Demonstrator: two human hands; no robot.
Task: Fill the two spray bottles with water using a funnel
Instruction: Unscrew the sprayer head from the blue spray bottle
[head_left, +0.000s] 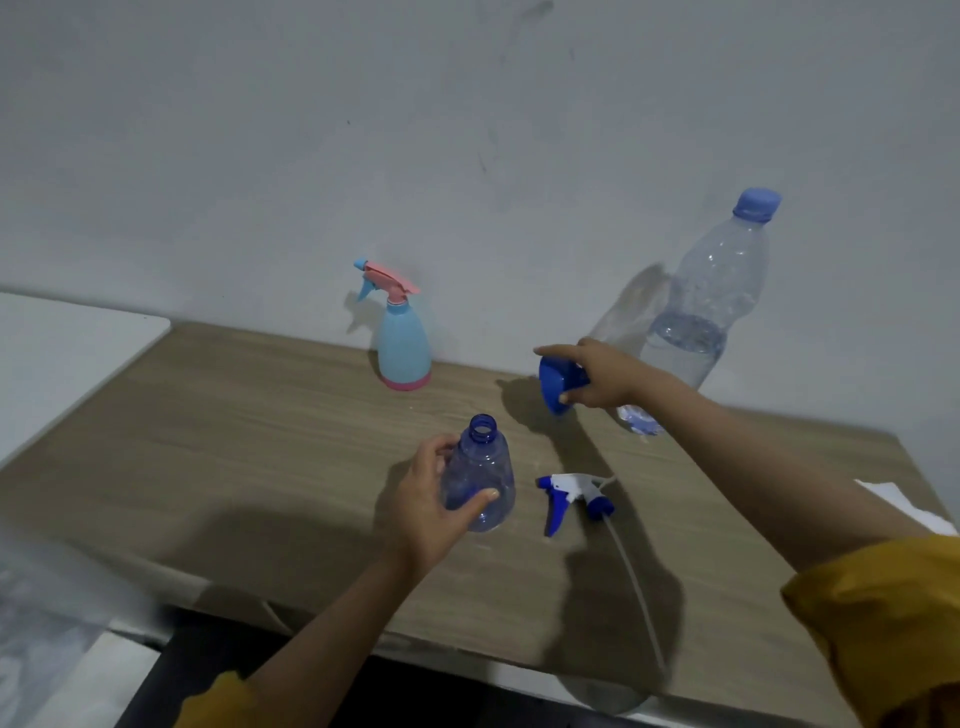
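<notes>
Clear blue spray bottle (480, 475), uncapped, upright at desk (234, 415) centre; left hand (428, 496) fingers wrapped round it. Behind-right of it: blue funnel (558, 382), gripped by right hand (602, 374) fingers. Right of it: detached trigger head (569, 496). Behind-left: capped pastel spray bottle (402, 340). Far right: water bottle (701, 312).

Dim, bluish indoor light with a soft, slightly grainy look. Light falls from above and behind the viewer, casting broad dark shadows of the arms across the wooden table (218, 415) and a faint shadow of the water bottle (711, 291) onto the grey wall (467, 130). The wide lens bends the table edges. The lower left corner is smeared and blurred; no harsh glare
</notes>
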